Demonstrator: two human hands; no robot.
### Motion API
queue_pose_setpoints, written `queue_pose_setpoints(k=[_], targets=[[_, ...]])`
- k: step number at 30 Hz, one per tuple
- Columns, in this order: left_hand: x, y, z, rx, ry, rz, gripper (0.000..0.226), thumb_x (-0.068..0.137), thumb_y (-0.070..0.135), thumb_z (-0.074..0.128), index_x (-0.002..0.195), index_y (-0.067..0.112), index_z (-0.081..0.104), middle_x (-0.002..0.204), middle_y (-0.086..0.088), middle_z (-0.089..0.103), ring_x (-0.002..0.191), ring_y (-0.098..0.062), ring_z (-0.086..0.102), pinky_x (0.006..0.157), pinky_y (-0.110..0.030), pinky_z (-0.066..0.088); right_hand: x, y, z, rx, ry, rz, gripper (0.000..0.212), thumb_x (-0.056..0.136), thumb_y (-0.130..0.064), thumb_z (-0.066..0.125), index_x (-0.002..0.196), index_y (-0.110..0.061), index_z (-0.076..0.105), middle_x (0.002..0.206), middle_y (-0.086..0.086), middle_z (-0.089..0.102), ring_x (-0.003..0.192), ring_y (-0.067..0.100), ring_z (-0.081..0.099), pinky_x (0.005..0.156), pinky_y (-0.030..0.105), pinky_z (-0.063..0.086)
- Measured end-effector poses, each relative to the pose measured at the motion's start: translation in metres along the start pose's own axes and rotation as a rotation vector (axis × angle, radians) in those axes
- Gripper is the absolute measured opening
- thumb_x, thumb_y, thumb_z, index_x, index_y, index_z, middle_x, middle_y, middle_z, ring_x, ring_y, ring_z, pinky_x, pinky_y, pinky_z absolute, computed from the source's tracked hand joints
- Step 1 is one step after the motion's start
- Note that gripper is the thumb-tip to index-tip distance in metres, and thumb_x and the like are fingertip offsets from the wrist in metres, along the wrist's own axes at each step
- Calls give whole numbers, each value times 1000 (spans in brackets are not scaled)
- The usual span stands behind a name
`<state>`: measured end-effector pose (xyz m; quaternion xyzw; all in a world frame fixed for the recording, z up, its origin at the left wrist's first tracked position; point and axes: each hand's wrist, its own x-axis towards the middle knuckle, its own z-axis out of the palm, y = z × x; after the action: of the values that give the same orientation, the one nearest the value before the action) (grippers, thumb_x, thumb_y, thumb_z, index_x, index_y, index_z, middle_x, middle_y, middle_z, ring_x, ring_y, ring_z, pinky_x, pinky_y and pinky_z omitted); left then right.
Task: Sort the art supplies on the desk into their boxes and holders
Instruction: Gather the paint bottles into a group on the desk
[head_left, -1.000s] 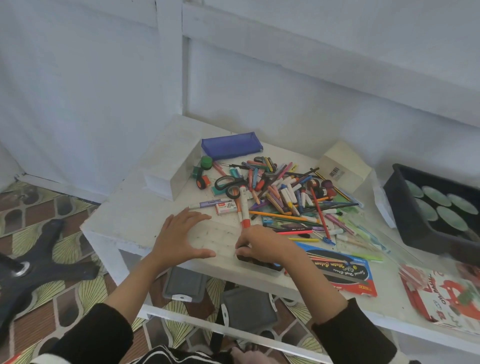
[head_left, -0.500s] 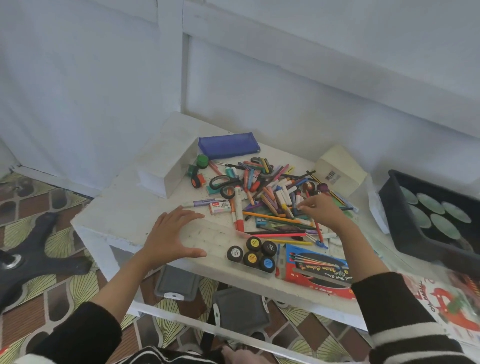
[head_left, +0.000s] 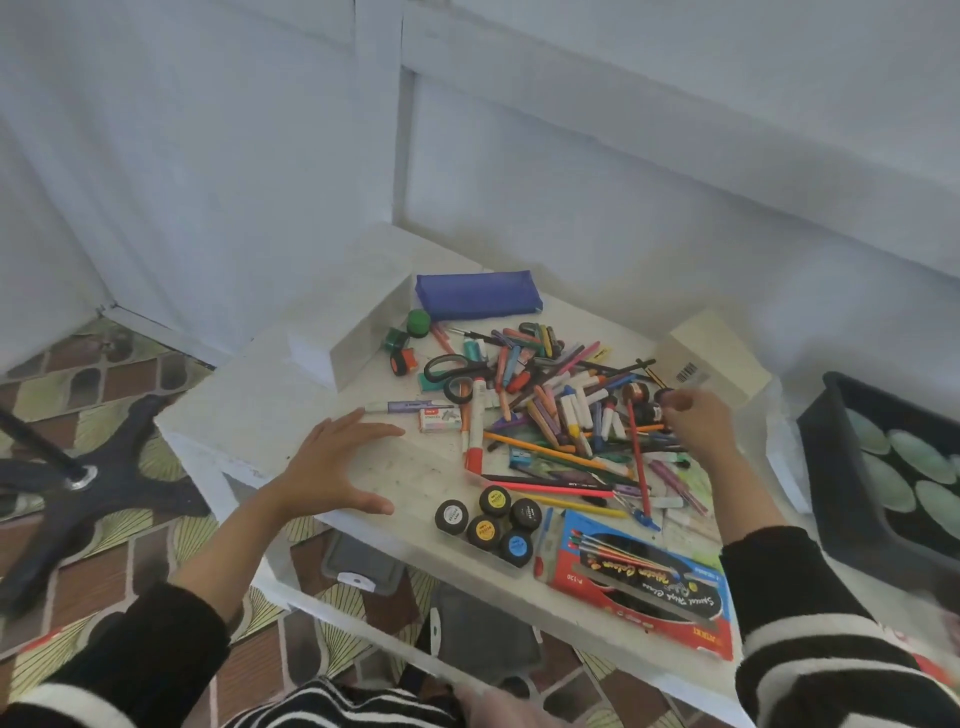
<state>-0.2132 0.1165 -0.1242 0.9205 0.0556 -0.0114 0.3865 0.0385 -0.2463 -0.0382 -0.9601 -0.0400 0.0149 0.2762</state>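
1. Left hand (head_left: 337, 467) flat on the bare near-left part of the desk (head_left: 249, 410), palm down, fingers spread, gripping nothing.
2. Right hand (head_left: 696, 426) at the far right edge of the pile (head_left: 561, 410), fingers curled over small dark jars (head_left: 641, 400) there; whether closed on one, cannot tell.
3. Pile of pens, markers, crayons and pencils heaped mid-desk, lying crossed in all directions.
4. Scissors (head_left: 452, 366) with dark handles at the pile's left edge, a tape roll (head_left: 460, 389) just beside them.
5. Red-capped marker (head_left: 475, 426) lying lengthwise at the pile's left, cap toward the near edge.
6. Staples box (head_left: 440, 420) between left fingertips and that marker, touching neither hand.
7. Five paint pots (head_left: 491, 517) clustered in a clear tray near the front edge, lids up: yellow, blue and white labels visible.
8. Brush pack (head_left: 644, 577), red and blue, flat at the front edge just right of the pots.
9. Blue pouch (head_left: 478, 295) at the back, shut, lying flat behind the pile.
10. Green pot (head_left: 418, 323) and two small rolls (head_left: 402, 353), green and orange, between pouch and scissors.
11. White block (head_left: 332, 332) on the left back of the desk; cream box (head_left: 717, 358) with barcode at the right back, just behind the right hand.
12. Black tray (head_left: 831, 441) with pale green ovals inside, off the desk's right end.
13. Striped dark sleeves on both forearms; patterned floor and black chair base (head_left: 67, 478) to the left.
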Motion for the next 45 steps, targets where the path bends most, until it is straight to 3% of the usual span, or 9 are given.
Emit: queue_pose_setpoints(k=[6, 11, 17, 21, 26, 30, 34, 39, 45], targets=[[-2, 15, -6, -63, -40, -62, 105, 30, 94, 56, 126, 57, 37, 130, 37, 12, 131, 6, 4, 115, -34, -1, 35, 1, 15, -165, -79, -76, 44, 80, 4, 53, 121, -9, 59, 103, 20, 65, 101, 35, 57, 87, 35, 44], [0, 10, -5, -89, -73, -124, 99, 29, 89, 65, 118, 78, 25, 141, 22, 14, 139, -3, 7, 116, -39, 6, 54, 1, 18, -535, -224, -102, 55, 81, -11, 58, 132, -20, 41, 110, 14, 59, 104, 33, 53, 85, 44, 49], [1, 15, -6, -83, -81, -149, 99, 27, 90, 64, 116, 79, 22, 142, 20, 15, 142, -9, 7, 115, -38, 6, 56, 8, 18, -563, -257, -193, 62, 75, -12, 69, 128, -17, 37, 105, 11, 59, 97, 28, 54, 79, 40, 51], [1, 11, -3, -103, -50, -161, 99, 27, 90, 65, 117, 79, 26, 152, 11, 17, 143, -15, 10, 115, -42, 10, 55, 12, 9, -513, -219, -223, 51, 67, -13, 76, 111, -17, 50, 100, 7, 61, 96, 26, 56, 72, 34, 49], [0, 11, -2, -109, -33, -153, 101, 27, 88, 66, 121, 74, 32, 155, 7, 18, 143, -14, 11, 115, -42, 10, 34, 11, 4, -132, -254, -152, 36, 71, -10, 76, 106, -6, 65, 100, 10, 67, 95, 27, 62, 83, 39, 52], [0, 18, -3, -87, -28, -146, 105, 29, 80, 68, 127, 56, 39, 155, 6, 18, 142, -15, 11, 115, -40, 8, -2, 0, 5, 119, -316, -124, 34, 77, -17, 74, 110, -14, 65, 103, 2, 66, 95, 17, 62, 79, 26, 50], [-1, 9, 0, -76, -11, -119, 109, 26, 93, 59, 127, 57, 38, 156, 5, 18, 143, -16, 11, 115, -41, 9, -60, -33, 18, 253, -295, -142, 34, 77, -11, 75, 107, -17, 60, 100, -5, 63, 91, 7, 59, 72, 12, 43], [1, 4, 2, -63, 16, -89, 100, 30, 93, 58, 123, 64, 35, 153, 9, 21, 142, -14, 13, 114, -40, 9, -126, -76, 62, 406, -357, -231, 33, 77, -14, 75, 103, -26, 58, 105, -12, 61, 101, 1, 56, 81, 13, 45], [-2, 6, 1, -68, 31, -27, 89, 31, 95, 54, 114, 70, 38, 135, 28, 19, 133, 5, 9, 108, -27, 7, -155, -84, 114, 235, -306, -349, 34, 79, -31, 72, 109, -28, 57, 113, -13, 51, 113, 12, 38, 95, 27, 35]])
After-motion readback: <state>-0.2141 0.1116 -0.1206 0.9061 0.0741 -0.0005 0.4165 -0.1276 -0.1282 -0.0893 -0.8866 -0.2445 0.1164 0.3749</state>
